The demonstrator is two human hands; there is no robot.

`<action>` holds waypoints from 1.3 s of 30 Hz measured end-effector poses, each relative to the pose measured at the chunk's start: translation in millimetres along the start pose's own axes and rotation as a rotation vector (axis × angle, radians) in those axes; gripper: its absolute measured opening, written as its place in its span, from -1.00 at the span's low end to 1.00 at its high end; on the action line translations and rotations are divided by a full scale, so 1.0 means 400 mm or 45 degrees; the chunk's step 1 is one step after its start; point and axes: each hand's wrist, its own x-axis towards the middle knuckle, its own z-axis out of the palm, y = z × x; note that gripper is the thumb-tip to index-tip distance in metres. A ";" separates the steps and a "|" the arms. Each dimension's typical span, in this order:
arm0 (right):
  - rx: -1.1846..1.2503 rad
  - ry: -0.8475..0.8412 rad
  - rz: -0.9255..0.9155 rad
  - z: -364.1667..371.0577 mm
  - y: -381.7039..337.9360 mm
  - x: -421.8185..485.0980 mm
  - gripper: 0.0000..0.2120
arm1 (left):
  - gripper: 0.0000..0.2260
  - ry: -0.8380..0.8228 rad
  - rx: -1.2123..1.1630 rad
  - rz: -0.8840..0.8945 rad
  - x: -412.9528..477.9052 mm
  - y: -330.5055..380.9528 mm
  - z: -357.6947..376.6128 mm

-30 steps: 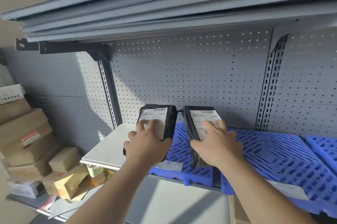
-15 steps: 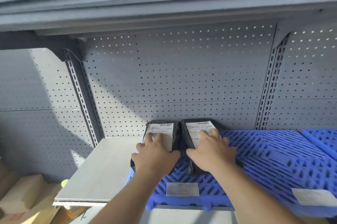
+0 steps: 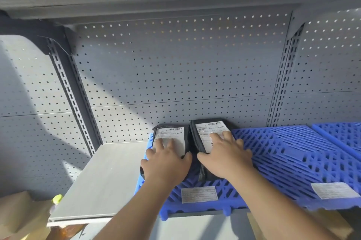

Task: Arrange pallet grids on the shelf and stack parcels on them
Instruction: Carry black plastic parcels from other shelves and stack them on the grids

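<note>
Since a second ago the two parcels have come down from a raised, tilted hold above the front of the shelf. They now lie flat at the back-left corner of the blue pallet grid (image 3: pixel 283 154).

The left parcel (image 3: pixel 170 136) and the right parcel (image 3: pixel 210 131) are black bags with white printed labels facing up. They sit side by side with a narrow dark gap between them, and their far ends are just beside the perforated back panel (image 3: pixel 175 74). The left parcel runs along the grid's left edge, next to the bare grey shelf board (image 3: pixel 105 177).

Both forearms reach in from the bottom of the view, angled up toward the rear of the shelf. The left hand (image 3: pixel 166 163) lies palm down on the near half of the left parcel, fingers straight and slightly spread on the label, thumb pointing toward the gap. The right hand (image 3: pixel 224 158) rests the same way on the right parcel, fingers fanned over the label and thumb at that parcel's left edge. Neither hand curls round its parcel.

A paper label (image 3: pixel 199 194) is stuck near the grid's front edge, below the hands. A second blue grid (image 3: pixel 341 134) lies along the right side of the shelf.
</note>
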 end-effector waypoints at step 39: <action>0.091 0.520 0.706 -0.222 1.023 -0.580 -0.36 | -0.41 0.092 -0.101 1.044 -0.650 0.951 0.132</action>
